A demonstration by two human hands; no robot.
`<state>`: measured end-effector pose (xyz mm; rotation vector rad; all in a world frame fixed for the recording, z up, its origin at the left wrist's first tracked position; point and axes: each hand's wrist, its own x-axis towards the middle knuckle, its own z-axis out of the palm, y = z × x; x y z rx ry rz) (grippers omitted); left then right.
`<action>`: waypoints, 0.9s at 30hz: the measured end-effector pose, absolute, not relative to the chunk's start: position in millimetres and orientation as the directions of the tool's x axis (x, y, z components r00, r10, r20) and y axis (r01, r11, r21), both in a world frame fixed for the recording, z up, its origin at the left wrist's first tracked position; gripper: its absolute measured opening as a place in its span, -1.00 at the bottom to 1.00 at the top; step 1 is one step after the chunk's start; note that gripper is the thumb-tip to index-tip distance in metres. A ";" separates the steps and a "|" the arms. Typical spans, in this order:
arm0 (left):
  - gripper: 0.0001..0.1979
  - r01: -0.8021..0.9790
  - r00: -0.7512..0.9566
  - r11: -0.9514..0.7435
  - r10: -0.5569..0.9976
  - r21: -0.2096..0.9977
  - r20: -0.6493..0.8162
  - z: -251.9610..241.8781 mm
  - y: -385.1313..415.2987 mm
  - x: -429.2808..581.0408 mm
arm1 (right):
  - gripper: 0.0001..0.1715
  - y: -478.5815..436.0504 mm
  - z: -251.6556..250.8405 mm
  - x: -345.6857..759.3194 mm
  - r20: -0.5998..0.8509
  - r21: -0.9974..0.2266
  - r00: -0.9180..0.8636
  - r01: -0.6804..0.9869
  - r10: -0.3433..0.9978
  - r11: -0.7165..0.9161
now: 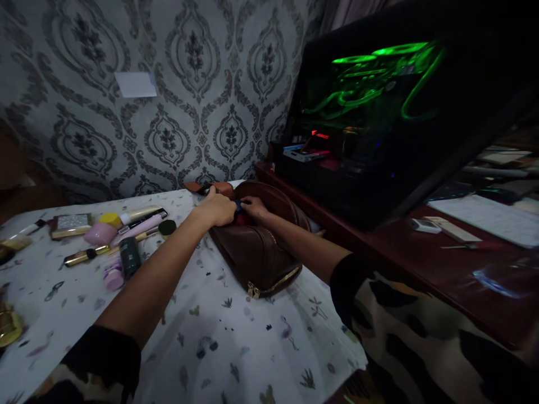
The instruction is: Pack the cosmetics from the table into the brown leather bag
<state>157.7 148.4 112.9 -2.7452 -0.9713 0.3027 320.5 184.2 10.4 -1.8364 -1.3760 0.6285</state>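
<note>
A brown leather handbag (240, 247) lies on its side on the patterned cloth, its zipped mouth open. At the left edge of that mouth, my left hand (219, 209) is closed, with its fingers curled round the bag's rim beside the tan strap (223, 189). My right hand (255, 208) reaches into the opening with fingertips pinched at a small dark blue thing (238, 206), whose kind I cannot make out. Something red shows dimly just below it inside the bag. The bag's inside is mostly hidden by my hands and shadow.
Cosmetics lie left of my left arm: a pink sponge-like piece (101, 234), a dark green tube (129, 255), a purple bottle (113, 274), a brush (86, 256) and a glittery compact (71, 224). A computer case (357, 140) with green lights stands right on a red-brown desk (421, 264).
</note>
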 end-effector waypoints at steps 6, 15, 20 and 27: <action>-0.67 0.605 0.737 -0.742 0.659 -0.289 -0.148 118.9 151.1 158.4 | -0.64 183.6 9.8 319.7 0.056 -0.806 0.304 0.576 0.951 -0.137; -0.63 0.630 0.667 -0.689 0.717 -0.359 -0.203 117.7 157.4 175.9 | -0.67 184.2 5.7 318.9 0.077 -0.839 0.316 0.533 0.946 -0.110; -0.64 0.630 0.667 -0.686 0.718 -0.364 -0.200 116.9 158.1 175.5 | -0.68 185.3 2.4 319.2 0.094 -0.845 0.306 0.527 0.947 -0.086; -0.56 0.642 0.658 -0.684 0.723 -0.346 -0.209 119.3 157.8 175.4 | -0.69 187.9 -1.3 319.7 0.122 -0.845 0.298 0.532 0.947 -0.059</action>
